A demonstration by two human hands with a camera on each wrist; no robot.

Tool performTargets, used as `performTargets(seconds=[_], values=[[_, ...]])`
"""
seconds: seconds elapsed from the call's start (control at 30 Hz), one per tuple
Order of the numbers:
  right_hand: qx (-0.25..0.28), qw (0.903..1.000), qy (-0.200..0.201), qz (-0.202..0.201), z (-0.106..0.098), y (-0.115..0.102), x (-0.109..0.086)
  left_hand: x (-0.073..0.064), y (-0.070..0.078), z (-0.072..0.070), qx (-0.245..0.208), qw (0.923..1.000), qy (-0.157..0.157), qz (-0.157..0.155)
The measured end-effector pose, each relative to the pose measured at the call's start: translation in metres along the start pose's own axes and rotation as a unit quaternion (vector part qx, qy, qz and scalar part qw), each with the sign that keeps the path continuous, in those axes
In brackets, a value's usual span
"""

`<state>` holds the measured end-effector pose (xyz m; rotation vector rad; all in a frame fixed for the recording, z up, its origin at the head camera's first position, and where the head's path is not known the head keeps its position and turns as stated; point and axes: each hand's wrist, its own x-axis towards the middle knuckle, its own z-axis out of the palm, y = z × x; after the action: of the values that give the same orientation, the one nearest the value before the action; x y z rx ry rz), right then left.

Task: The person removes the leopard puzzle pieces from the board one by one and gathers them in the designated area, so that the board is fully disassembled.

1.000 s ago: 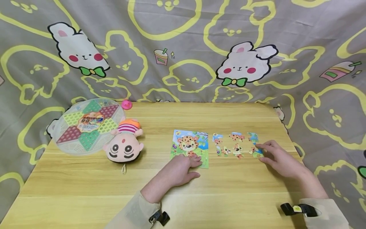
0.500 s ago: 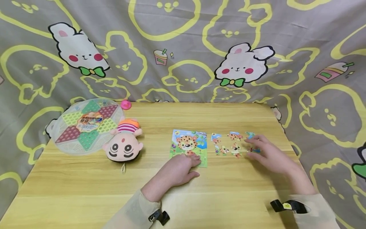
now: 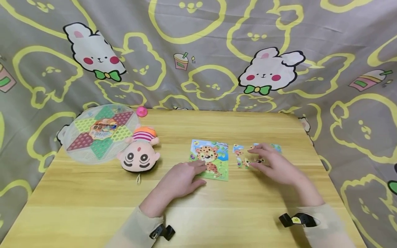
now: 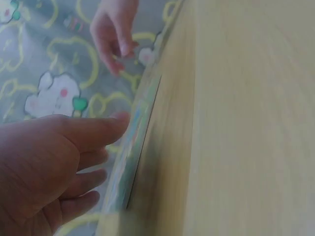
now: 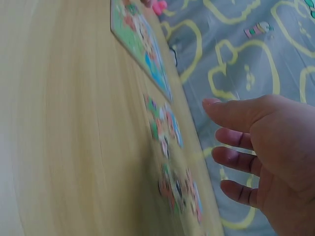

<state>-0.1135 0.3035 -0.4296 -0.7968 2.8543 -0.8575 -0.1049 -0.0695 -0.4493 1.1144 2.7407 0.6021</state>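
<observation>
A square puzzle board (image 3: 218, 158) with a leopard picture lies flat mid-table. My left hand (image 3: 183, 179) is at its lower left part, fingers extended over the picture; whether they touch it is hard to tell. In the left wrist view, the left hand (image 4: 59, 167) has a relaxed thumb and loosely bent fingers with nothing between them. Loose puzzle pieces (image 3: 238, 151) lie right of the board, several in two rows. Over them hovers my right hand (image 3: 276, 165), hiding some. The right wrist view shows the right hand (image 5: 266, 152) holding nothing, apart from the pieces (image 5: 177, 187).
At the table's left lie a round Chinese checkers board (image 3: 102, 134) and a plush doll (image 3: 141, 155) with a striped shirt. A small pink toy (image 3: 142, 111) sits by the back edge. Patterned grey cloth (image 3: 204, 44) hangs behind the wooden table (image 3: 242, 213).
My right hand has moved left from the rightmost pieces to above the middle ones. My left hand has shifted left across the board, uncovering more of the leopard. The view has turned slightly.
</observation>
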Motion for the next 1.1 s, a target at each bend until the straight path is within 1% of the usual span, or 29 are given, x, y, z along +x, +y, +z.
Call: performTargets(seconds=[0.07, 0.17, 0.3, 0.4, 0.57, 0.67, 0.9, 1.1], values=[[0.001, 0.9999, -0.002, -0.012, 0.004, -0.006, 0.006, -0.007, -0.006, -0.002, -0.005, 0.9998, 0.004, -0.018], [0.007, 0.9998, -0.01, -0.017, 0.01, -0.016, 0.014, -0.017, -0.014, -0.002, -0.012, 0.9993, 0.014, -0.032], [0.015, 0.9994, -0.026, -0.018, 0.018, -0.029, 0.025, -0.027, -0.019, -0.002, -0.016, 0.9989, 0.02, -0.039], [0.023, 0.9987, -0.036, -0.029, 0.026, -0.038, 0.034, -0.032, -0.021, -0.002, -0.019, 0.9987, 0.022, -0.042], [0.033, 0.9968, -0.053, -0.049, 0.041, -0.052, 0.052, -0.038, -0.024, -0.001, -0.011, 0.9985, 0.021, -0.049], [0.037, 0.9957, -0.062, -0.057, 0.048, -0.058, 0.062, -0.036, -0.025, 0.0, -0.003, 0.9985, 0.014, -0.053], [0.035, 0.9947, -0.077, -0.058, 0.06, -0.067, 0.077, -0.025, -0.025, 0.0, 0.008, 0.998, -0.003, -0.063], [0.044, 0.9936, -0.086, -0.059, 0.069, -0.07, 0.087, -0.025, -0.024, 0.001, 0.01, 0.9967, -0.017, -0.079]])
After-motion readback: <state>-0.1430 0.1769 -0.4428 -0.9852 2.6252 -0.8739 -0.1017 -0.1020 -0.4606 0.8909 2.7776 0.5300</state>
